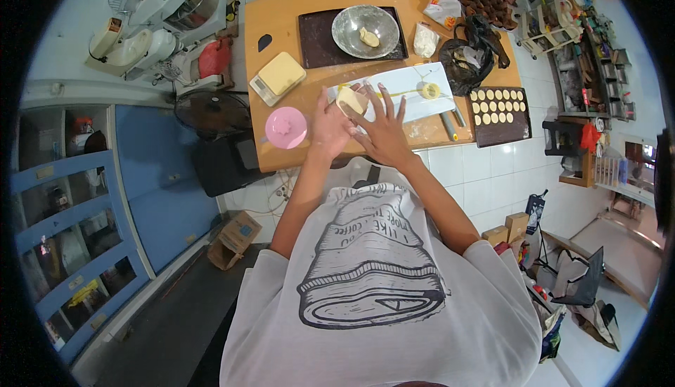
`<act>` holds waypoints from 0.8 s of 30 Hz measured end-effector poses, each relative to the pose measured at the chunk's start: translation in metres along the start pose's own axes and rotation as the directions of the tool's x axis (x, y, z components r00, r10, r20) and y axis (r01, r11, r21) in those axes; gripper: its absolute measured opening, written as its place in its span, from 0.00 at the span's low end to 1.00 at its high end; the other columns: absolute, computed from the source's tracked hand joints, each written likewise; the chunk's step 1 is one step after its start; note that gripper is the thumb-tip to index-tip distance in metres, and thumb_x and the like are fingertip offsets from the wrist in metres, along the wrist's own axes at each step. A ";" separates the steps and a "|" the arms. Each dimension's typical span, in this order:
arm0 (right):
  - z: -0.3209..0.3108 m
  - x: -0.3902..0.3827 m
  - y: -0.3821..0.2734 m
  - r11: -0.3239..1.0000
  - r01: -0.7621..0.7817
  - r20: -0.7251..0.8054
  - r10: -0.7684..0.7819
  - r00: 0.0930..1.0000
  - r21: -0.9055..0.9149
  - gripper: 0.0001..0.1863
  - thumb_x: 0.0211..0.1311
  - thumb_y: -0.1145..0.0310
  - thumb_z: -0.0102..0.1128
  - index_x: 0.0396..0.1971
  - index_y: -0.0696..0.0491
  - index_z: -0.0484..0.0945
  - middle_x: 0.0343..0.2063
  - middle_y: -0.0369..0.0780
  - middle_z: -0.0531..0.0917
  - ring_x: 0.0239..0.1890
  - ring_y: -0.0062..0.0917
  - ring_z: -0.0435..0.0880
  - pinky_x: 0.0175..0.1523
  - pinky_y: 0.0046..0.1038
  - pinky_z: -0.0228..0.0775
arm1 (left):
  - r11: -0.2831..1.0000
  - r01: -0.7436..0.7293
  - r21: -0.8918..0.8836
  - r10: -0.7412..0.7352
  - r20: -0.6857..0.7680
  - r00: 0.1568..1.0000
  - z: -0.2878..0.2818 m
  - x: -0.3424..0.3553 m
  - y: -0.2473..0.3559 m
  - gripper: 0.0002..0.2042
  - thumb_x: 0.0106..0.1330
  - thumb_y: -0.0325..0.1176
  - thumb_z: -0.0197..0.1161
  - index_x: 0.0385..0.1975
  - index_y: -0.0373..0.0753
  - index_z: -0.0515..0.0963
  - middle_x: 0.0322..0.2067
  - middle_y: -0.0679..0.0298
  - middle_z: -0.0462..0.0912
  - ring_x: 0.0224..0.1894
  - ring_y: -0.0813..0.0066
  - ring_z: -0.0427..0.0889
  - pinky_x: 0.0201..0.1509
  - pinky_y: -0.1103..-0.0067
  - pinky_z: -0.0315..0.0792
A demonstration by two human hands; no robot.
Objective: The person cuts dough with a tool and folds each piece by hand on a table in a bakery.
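A pale, soft-looking flat piece of dough (351,100) is held above the near edge of the smooth white rectangular board (418,111). It is cradled on the left hand (328,128), which is turned palm up and left open. The right hand (383,130) is held just beside it, fingers spread and nothing gripped; whether the dough is touched by its fingertips cannot be told.

The step appears to be shaping by hand. Pressure should be kept light and even, and the dough turned often, so that thin spots and cracked edges are avoided. Support is best given by the whole left palm, since a soft piece could sag or tear if pinched.

On the board, yellow streaks are seen to the right; setting the dough down there could leave it marked. Farther off, a second pale lump (369,37) is held in the round silvery metal bowl (341,27). To the right, flat pale rounds (496,106) are lined up on a dark rectangular tray (503,134).
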State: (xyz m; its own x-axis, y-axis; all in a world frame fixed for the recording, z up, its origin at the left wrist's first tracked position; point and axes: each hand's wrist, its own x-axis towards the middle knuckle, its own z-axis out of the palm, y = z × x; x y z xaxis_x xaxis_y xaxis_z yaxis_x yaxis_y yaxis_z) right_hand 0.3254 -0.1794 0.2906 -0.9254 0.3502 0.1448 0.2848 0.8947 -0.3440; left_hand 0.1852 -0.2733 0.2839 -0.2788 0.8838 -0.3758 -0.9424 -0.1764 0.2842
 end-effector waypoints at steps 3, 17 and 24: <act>-0.004 -0.006 0.012 0.994 -0.070 -0.064 0.065 0.996 -0.080 0.29 0.72 0.44 0.48 0.71 0.31 0.67 0.77 0.48 0.45 0.78 0.54 0.40 0.67 0.78 0.31 | 0.999 0.006 -0.048 -0.005 0.020 1.000 0.004 0.000 0.004 0.39 0.77 0.63 0.35 0.69 0.30 0.60 0.69 0.51 0.68 0.70 0.59 0.68 0.71 0.68 0.64; -0.013 -0.001 0.028 0.993 -0.111 -0.011 0.111 0.994 -0.043 0.28 0.74 0.47 0.46 0.72 0.31 0.64 0.78 0.49 0.41 0.78 0.55 0.38 0.67 0.78 0.28 | 0.991 0.113 0.077 -0.116 0.038 0.993 0.023 0.027 -0.019 0.40 0.76 0.65 0.37 0.70 0.31 0.60 0.67 0.50 0.69 0.68 0.58 0.70 0.74 0.67 0.61; -0.030 -0.009 0.069 0.998 -0.022 0.027 0.024 0.999 -0.058 0.31 0.72 0.49 0.50 0.74 0.31 0.60 0.78 0.49 0.42 0.78 0.55 0.36 0.66 0.79 0.28 | 0.997 0.082 0.008 -0.082 0.096 0.992 0.032 0.041 -0.030 0.38 0.77 0.63 0.36 0.71 0.33 0.61 0.66 0.53 0.70 0.65 0.61 0.71 0.61 0.68 0.70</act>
State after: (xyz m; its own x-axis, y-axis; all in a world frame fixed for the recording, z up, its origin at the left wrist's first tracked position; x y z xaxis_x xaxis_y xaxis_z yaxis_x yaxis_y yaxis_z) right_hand 0.3612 -0.1123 0.2932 -0.9249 0.3635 0.1111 0.3192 0.9015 -0.2923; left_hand 0.2082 -0.2181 0.2885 -0.1811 0.9329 -0.3113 -0.9607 -0.1001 0.2591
